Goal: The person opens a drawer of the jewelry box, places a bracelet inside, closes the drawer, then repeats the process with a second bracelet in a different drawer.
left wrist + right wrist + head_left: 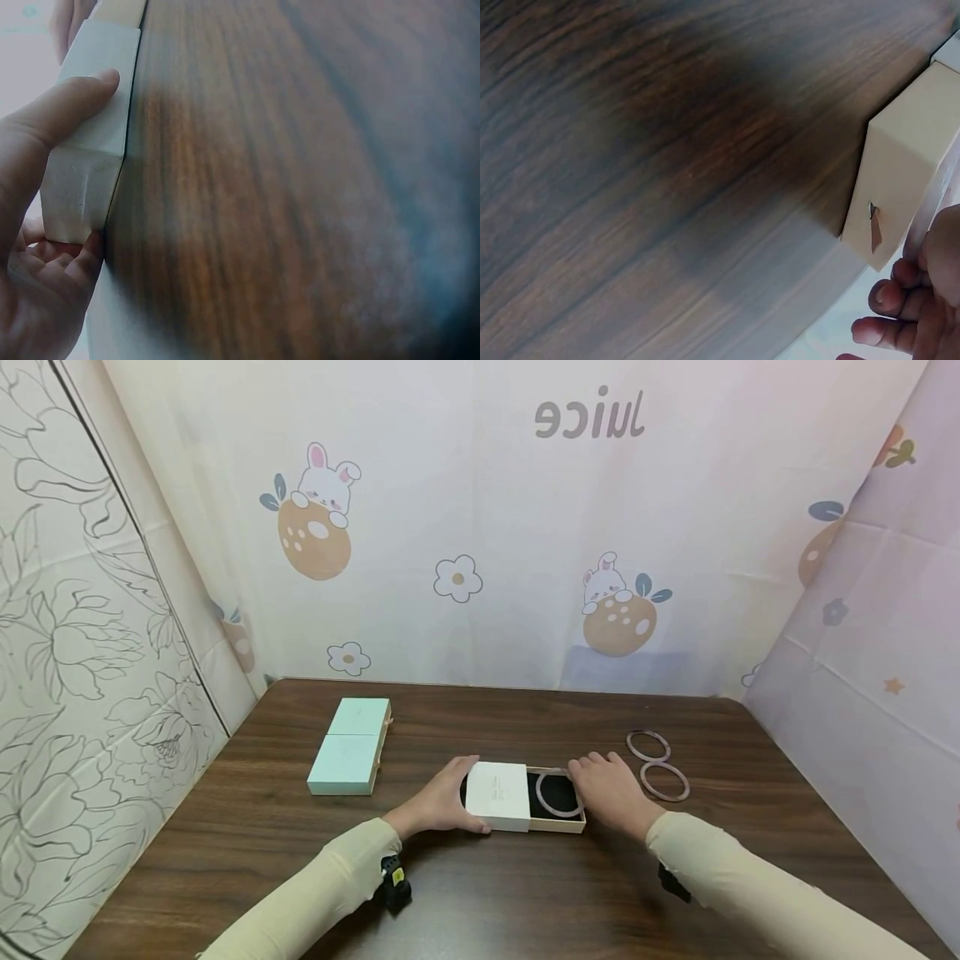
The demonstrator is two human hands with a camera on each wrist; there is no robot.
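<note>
In the head view a white box sleeve (498, 793) lies on the table, with its cream drawer (555, 827) partly out to the right. Black lining shows inside the drawer, and a pale pinkish bangle (538, 791) lies over it. My left hand (442, 797) grips the sleeve's left end, thumb on the near side; the left wrist view shows the thumb (86, 101) flat on the box. At the drawer's right end, my right hand (611, 789) pinches the bangle's edge. In the right wrist view the drawer's end wall (892, 180) has a small ribbon tab, close to curled fingers (904, 296).
Two mint-green boxes (348, 756) lie end to end at the table's back left. Right of my right hand are two more bangles, a farther one (628, 745) and a nearer one (686, 787). A printed curtain (465, 635) hangs along the table's back edge.
</note>
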